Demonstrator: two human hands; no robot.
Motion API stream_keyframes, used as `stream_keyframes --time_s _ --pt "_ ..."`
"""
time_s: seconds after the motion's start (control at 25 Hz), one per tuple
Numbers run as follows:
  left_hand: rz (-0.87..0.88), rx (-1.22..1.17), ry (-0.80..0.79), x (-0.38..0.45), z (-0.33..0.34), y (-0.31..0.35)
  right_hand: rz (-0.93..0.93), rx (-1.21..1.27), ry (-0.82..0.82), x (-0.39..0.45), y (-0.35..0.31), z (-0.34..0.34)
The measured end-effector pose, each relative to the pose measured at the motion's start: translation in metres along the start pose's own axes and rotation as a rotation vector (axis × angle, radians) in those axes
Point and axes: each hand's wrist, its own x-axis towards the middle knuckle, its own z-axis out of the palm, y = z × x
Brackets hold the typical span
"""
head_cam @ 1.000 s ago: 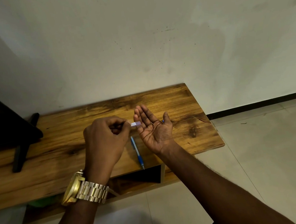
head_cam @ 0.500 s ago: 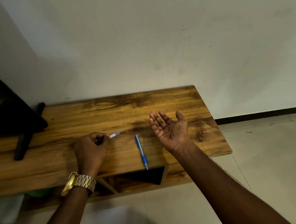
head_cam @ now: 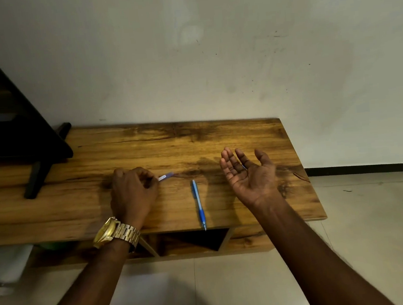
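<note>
Left hand [head_cam: 133,193]: we see it left of the pen [head_cam: 198,204], resting on the table [head_cam: 254,127], fingertips pinching a small piece [head_cam: 166,176], blue and white.
Small piece: juts from the fingers toward the pen's far end, just left of it.
Right hand [head_cam: 249,174]: right of the pen, palm up, fingers spread and relaxed.
Pen: lies between our hands, tip at the table's near edge.

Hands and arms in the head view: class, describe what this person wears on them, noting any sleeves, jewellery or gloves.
The left hand has a gold-coloured metal watch with a link bracelet at its wrist. The right hand has a bare wrist. The left forearm and right forearm are bare, with no sleeves in view. No gloves or rings show on the hands.
</note>
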Motion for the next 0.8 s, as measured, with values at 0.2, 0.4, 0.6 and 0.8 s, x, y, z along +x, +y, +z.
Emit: stream_keyframes --time_s 0.2,0.4,0.6,0.8 --pt "0.104 -0.111 -0.061 -0.023 0.003 0.019 -0.005 -0.073 -0.012 -0.001 0.004 0.005" --pt "0.224 0.265 -0.183 -0.063 0.032 0.044 -0.022 -0.170 -0.006 0.005 0.013 0.007" --pt "0.294 0.245 -0.179 -0.064 0.034 0.046 -0.055 -0.223 -0.037 0.011 0.014 0.004" --pt "0.265 0.004 -0.240 -0.053 0.022 0.042 -0.080 -0.250 -0.049 0.011 0.015 0.005"
